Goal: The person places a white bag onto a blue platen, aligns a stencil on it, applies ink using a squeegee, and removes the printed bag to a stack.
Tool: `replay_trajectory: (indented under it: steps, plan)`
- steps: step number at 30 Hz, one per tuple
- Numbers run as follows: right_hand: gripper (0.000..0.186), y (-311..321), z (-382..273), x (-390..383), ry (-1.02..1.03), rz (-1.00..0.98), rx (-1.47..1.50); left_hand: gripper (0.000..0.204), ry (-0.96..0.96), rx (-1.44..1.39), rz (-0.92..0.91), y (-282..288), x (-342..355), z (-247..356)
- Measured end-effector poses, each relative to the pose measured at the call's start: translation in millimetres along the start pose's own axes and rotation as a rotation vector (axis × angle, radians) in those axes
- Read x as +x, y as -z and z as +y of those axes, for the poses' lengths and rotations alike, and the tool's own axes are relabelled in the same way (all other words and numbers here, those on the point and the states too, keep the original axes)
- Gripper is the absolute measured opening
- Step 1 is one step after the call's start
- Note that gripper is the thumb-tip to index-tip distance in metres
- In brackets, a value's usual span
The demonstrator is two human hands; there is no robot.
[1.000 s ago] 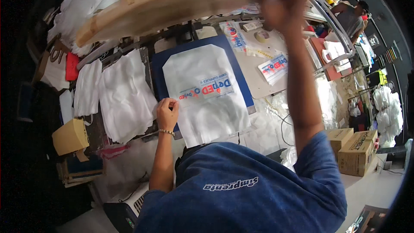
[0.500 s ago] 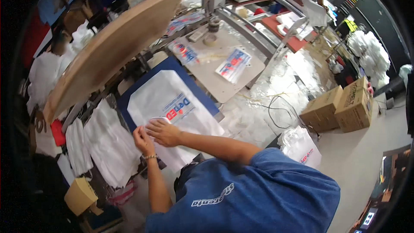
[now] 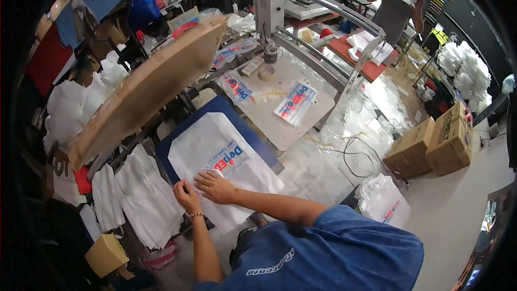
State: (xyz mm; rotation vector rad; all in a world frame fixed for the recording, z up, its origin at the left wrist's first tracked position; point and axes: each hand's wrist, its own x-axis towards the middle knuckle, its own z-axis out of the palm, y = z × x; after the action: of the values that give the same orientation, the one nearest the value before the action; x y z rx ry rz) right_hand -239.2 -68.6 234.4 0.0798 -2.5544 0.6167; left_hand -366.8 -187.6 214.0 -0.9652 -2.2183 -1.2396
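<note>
A white fabric bag (image 3: pixel 183 148) with a blue and red print lies on a dark blue flat pad (image 3: pixel 257 145), its near end hanging past the pad's edge. My right hand (image 3: pixel 216 187) rests flat on the bag just below the print, fingers stretched out. At its fingertips a small white flap or fold stands up beside the print. My left hand (image 3: pixel 187 197) is at the bag's left edge with curled fingers; what they hold, if anything, is hidden. Above and left of the pad tilts a large brown-covered board (image 3: pixel 145 94).
Stacked white bags (image 3: pixel 148 196) hang at the left. A beige plate (image 3: pixel 283 134) beyond the pad carries printed transfer sheets (image 3: pixel 296 103) and a tape roll (image 3: pixel 266 73). Printed bags (image 3: pixel 382 202) and cardboard boxes (image 3: pixel 449 139) stand right. A co-worker (image 3: pixel 396 13) lifts a white sheet behind the metal frame (image 3: pixel 323 59).
The view has shifted slightly, so everything sits lower and further right. Both my hands stay at much the same place on the bag. The co-worker has raised the white sheet.
</note>
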Motion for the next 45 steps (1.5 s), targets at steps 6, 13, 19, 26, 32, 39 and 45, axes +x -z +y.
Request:
replay_trajectory:
  steps: [6,13,19,26,32,39,45]
  plan:
    - [0.041,54.9,72.6,-23.1,-0.245,0.161,-0.092,0.015,0.077,-0.006,-0.031,5.7,-6.2,-5.7]
    - [0.027,10.2,35.5,-19.6,-0.137,0.044,0.054,0.012,-0.004,0.057,-0.025,-0.6,-3.4,-2.8]
    - [0.023,3.0,44.7,-15.9,-0.071,0.003,0.131,0.011,0.003,0.06,-0.045,-0.9,-6.8,-7.6]
    - [0.011,97.1,101.1,-60.0,-0.235,-0.002,-0.223,0.011,-0.033,0.108,-0.094,1.7,-4.2,-6.8]
    - [0.017,146.7,73.6,-121.3,-0.423,0.097,-0.084,0.033,0.064,0.158,-0.306,-4.4,23.0,-29.3]
    - [0.055,157.3,43.9,-174.0,-0.994,-0.018,0.147,0.031,0.193,0.12,-0.329,-7.0,30.2,-3.9]
    - [0.047,145.6,41.4,-182.0,-1.066,0.054,0.387,0.012,0.168,0.029,-0.163,1.0,31.1,2.9]
